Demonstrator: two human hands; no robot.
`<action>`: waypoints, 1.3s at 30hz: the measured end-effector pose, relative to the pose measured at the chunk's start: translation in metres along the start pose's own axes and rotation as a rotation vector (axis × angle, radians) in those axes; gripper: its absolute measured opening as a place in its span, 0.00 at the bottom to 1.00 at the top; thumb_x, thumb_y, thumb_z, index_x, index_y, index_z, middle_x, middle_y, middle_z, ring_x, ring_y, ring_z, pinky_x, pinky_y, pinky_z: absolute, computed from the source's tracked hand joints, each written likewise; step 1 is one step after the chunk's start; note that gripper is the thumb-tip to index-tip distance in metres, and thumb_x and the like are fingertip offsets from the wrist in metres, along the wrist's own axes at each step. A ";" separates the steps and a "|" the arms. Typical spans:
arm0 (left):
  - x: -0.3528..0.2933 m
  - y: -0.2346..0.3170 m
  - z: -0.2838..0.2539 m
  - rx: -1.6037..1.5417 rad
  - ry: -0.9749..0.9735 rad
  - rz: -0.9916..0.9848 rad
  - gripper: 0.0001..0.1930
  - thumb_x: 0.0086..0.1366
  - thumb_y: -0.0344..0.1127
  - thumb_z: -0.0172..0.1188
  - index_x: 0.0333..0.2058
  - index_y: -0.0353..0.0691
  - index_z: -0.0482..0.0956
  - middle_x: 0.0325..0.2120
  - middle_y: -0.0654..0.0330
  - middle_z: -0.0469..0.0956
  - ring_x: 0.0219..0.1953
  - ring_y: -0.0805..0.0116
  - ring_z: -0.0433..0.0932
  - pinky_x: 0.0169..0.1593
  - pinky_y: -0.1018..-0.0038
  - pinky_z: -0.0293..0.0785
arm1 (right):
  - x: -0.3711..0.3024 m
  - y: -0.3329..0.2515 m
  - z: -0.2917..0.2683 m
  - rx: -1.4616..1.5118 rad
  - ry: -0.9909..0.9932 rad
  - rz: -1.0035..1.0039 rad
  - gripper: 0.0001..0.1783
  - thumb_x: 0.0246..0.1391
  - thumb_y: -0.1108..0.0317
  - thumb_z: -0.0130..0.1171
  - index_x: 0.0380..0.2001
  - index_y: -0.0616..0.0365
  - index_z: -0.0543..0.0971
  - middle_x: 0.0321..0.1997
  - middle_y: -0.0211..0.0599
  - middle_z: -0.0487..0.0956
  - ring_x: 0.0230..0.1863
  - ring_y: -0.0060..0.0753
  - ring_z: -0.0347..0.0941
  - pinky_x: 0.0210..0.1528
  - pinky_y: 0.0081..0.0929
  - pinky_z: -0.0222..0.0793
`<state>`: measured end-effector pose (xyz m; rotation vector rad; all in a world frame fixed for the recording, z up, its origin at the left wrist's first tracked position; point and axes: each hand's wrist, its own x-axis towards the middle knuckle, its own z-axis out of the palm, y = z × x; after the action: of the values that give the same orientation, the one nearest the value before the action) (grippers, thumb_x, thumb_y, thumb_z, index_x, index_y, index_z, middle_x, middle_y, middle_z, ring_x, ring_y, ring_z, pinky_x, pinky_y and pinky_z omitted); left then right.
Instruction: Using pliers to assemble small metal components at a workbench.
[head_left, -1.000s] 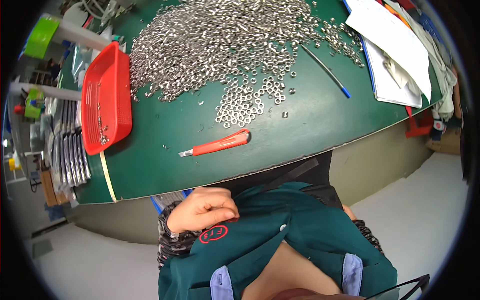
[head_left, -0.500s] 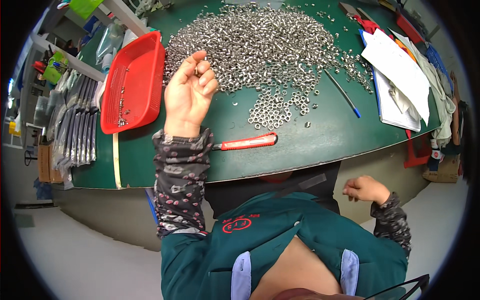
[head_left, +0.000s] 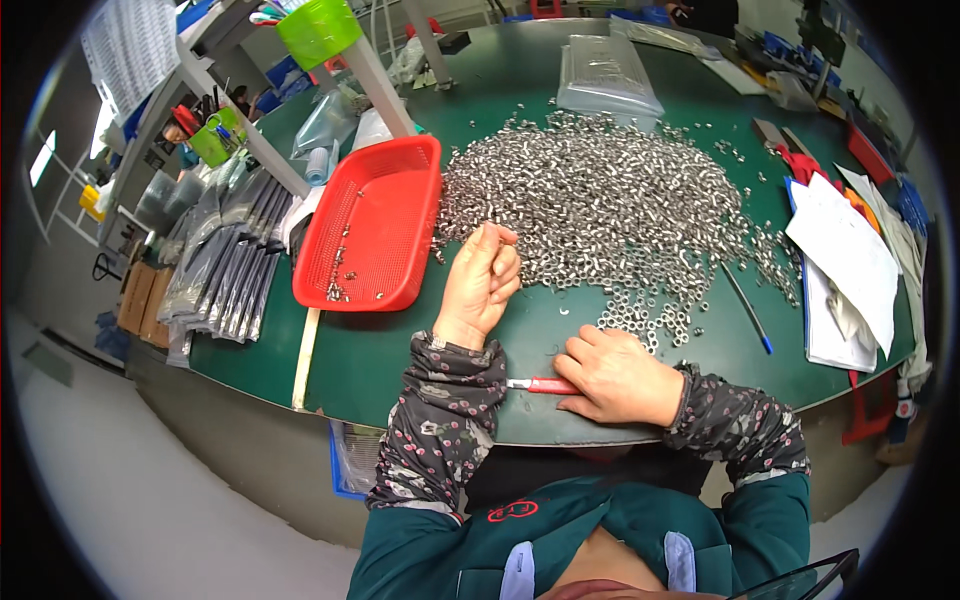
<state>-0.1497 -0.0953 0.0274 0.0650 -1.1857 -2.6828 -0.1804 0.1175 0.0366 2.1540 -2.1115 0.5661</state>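
Observation:
My left hand (head_left: 478, 285) is raised at the near left edge of a big heap of small shiny metal rings (head_left: 600, 200). Its fingers are closed in a pinch, and whatever sits between the tips is too small to make out. My right hand (head_left: 622, 378) rests on the green table, its fingers curled over a red utility knife (head_left: 547, 385). The knife's metal end points left toward my left sleeve, while the palm hides the rest of the handle. A flat patch of loose rings (head_left: 640, 315) lies just beyond the right knuckles.
Left of the heap, a red plastic basket (head_left: 375, 225) holds a few metal pieces. A blue pen (head_left: 750, 310) and a clipboard with papers (head_left: 845, 265) lie to the right. Bagged dark items (head_left: 232, 270) are stacked at far left, and clear plastic bags (head_left: 605, 78) lie behind the heap.
My right hand has come up from beside my body onto the utility knife. In the picture, my left hand appears lower and farther right, still pinched; the whole view has shifted too.

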 end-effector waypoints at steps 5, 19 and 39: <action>0.005 0.004 -0.005 -0.030 0.023 -0.014 0.14 0.66 0.42 0.46 0.38 0.35 0.71 0.19 0.66 0.61 0.16 0.82 0.55 0.16 0.87 0.50 | -0.003 0.003 -0.003 -0.028 0.004 0.008 0.13 0.34 0.63 0.62 0.19 0.56 0.69 0.23 0.32 0.66 0.30 0.32 0.65 0.26 0.26 0.65; 0.003 0.001 -0.011 -0.015 0.089 -0.017 0.12 0.66 0.35 0.43 0.41 0.32 0.70 0.22 0.64 0.66 0.16 0.82 0.57 0.16 0.87 0.52 | -0.021 0.037 -0.038 0.383 0.249 0.536 0.12 0.38 0.62 0.64 0.21 0.58 0.75 0.19 0.38 0.76 0.20 0.37 0.74 0.23 0.29 0.68; 0.002 -0.022 0.003 0.018 -0.049 -0.164 0.07 0.64 0.32 0.48 0.37 0.37 0.72 0.24 0.64 0.69 0.16 0.84 0.57 0.17 0.88 0.53 | -0.025 0.051 -0.015 0.526 0.417 0.595 0.12 0.49 0.62 0.56 0.33 0.57 0.72 0.26 0.39 0.75 0.28 0.40 0.73 0.29 0.33 0.66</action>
<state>-0.1557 -0.0790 0.0136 0.1041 -1.2704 -2.8305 -0.2328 0.1432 0.0326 1.3273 -2.5068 1.6107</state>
